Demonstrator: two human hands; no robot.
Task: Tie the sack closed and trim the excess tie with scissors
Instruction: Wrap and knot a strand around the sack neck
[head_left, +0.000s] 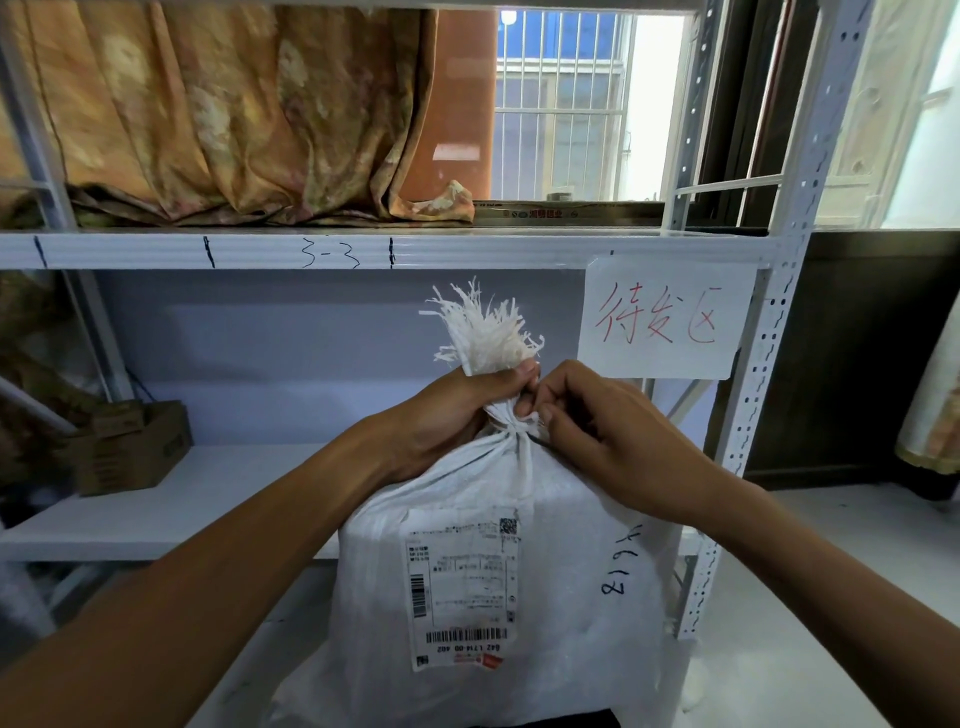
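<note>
sack (519, 545), white and woven, stands upright at the lower centre of the head view, just in front of a white metal shelf unit (769, 332); its base is out of sight. its neck is gathered tight, and a frayed tuft (483, 327) of white fibres sticks up above it. the left grip (467, 410) is wrapped around the gathered neck, fingers curled on it. the right grip (613, 436) pinches at the same neck from the other side, fingertips touching the left thumb. a thin dark strand (539, 441) pokes out just below the right fingertips. a shipping label (462, 587) with barcodes is stuck to the sack's front. a paper sign (665, 317) with red characters hangs from the shelf edge. a cardboard box (130, 447) sits on the lower shelf, and orange patterned cloth (234, 114) lies on the upper shelf.
</note>
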